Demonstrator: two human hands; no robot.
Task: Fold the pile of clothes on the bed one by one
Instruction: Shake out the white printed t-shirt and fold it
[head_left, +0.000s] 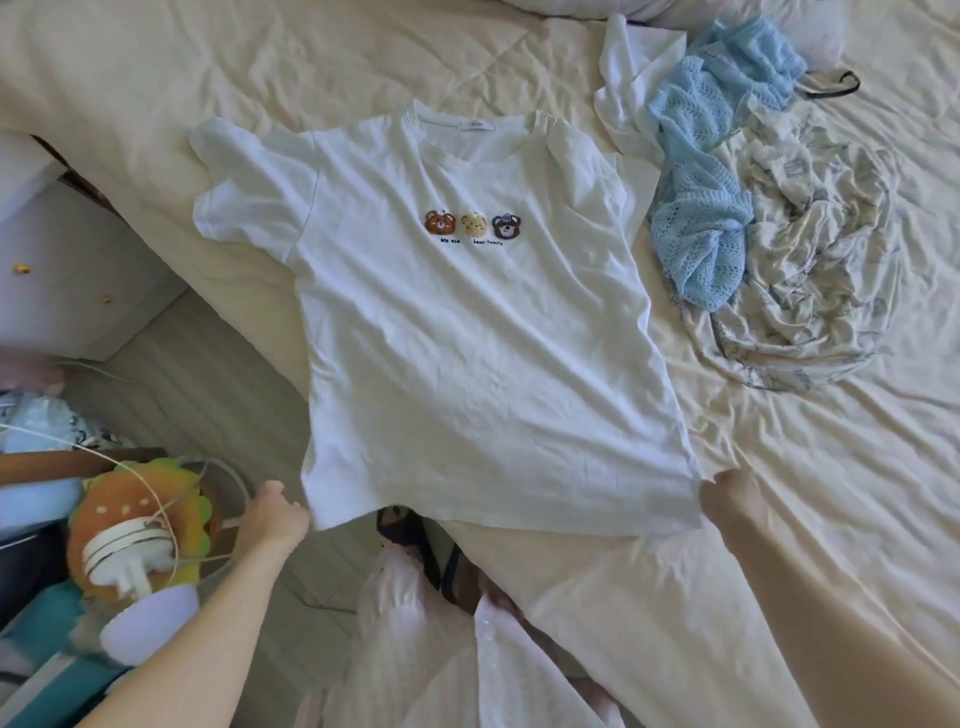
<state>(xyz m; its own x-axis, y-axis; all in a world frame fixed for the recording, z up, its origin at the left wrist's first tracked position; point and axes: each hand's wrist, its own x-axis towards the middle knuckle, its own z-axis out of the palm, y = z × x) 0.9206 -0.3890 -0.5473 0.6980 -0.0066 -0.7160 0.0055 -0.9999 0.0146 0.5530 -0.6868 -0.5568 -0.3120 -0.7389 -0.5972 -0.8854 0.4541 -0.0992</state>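
A: Why's your t-shirt (467, 332) spread face-up at the corner of the bed (779, 519)?

B: So it folds clean. Your left hand (272, 512) and right hand (727, 496) each pinch a hem corner, pulling it taut; the pile (753, 218) waits beside it.

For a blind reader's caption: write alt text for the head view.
Two hands, left hand and right hand, grip the hem corners of a white cotton T-shirt with three embroidered bear faces, spread face-up on a cream bed sheet. A crumpled light-blue knit garment lies beside it.
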